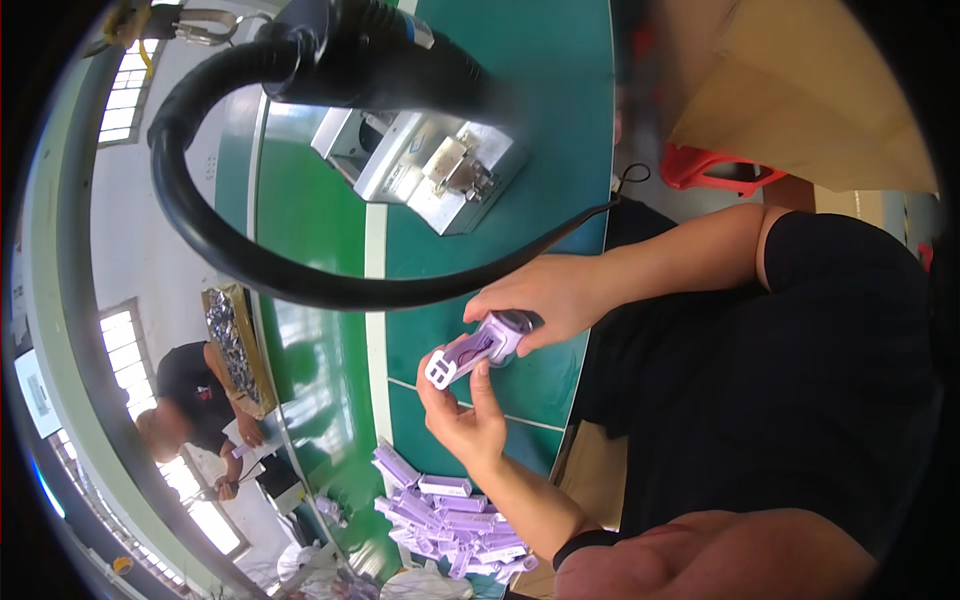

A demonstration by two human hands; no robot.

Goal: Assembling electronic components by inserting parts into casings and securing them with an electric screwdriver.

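Observation:
My left hand (466, 428) pinches the white, slotted end of a lavender plastic housing (466, 353), with thumb and fingers on either side. The fingers of my right hand (548, 292) close around the opposite, wider end, where a dark round part shows. Dark thin wires appear inside the housing's open channel. Both hands hold it just above the green table (540, 385). On the table, nearest my left forearm, lies a loose pile of similar lavender housings (450, 520).
A thick black hose (300, 290) arches close past my right hand. Beyond it stands a metal fixture (440, 170). Across the bench another person (195, 395) works beside a cardboard box of shiny parts (238, 350). A red stool (715, 172) and brown cardboard (810, 100) are at the picture's upper right.

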